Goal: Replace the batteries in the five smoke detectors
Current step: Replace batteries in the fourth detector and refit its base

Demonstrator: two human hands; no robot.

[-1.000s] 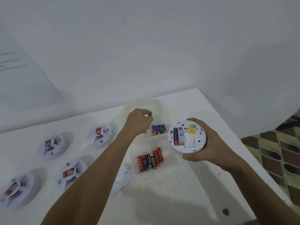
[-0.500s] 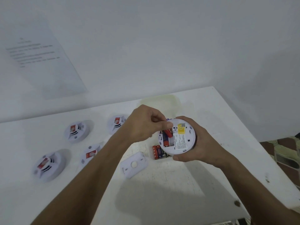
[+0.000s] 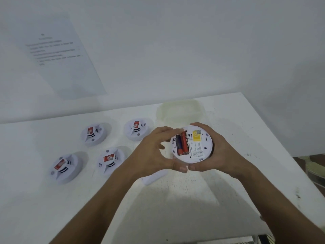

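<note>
A white smoke detector is held back-side up over the table, between both hands. Its open battery bay holds a dark blue battery and a red battery side by side. My left hand grips the detector's left side, fingertips at the batteries' top end and thumb under the lower rim. My right hand cups the detector from the right and below. Its loose white back cover lies on the table, partly hidden under my left hand.
Several other smoke detectors sit face-up at the left. A clear plastic box stands behind my hands; the spare batteries are hidden. A printed sheet hangs on the wall. The table's right edge drops off nearby.
My left hand brought a red battery from the box to the detector and set it in the bay beside the dark one. The view shifted, so the box is now behind my hands.
</note>
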